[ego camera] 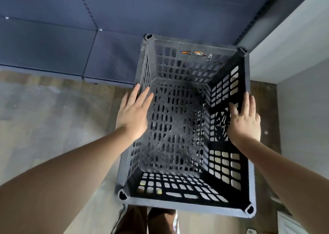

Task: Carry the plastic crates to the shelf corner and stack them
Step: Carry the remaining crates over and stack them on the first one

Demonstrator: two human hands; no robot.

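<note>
Soft, even light — slight motion blur, wide-angle bending at edges.

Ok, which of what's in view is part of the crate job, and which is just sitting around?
Part of the job:
black plastic crate
left hand, open at its left rim
right hand, open at its right wall
dark blue shelf

Just there:
floor
grey wall

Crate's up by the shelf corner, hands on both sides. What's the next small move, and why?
Probably curl the fingers over the rims first. The left hand and right hand lie flat with straight fingers on the black crate, so neither grips it yet.
</note>
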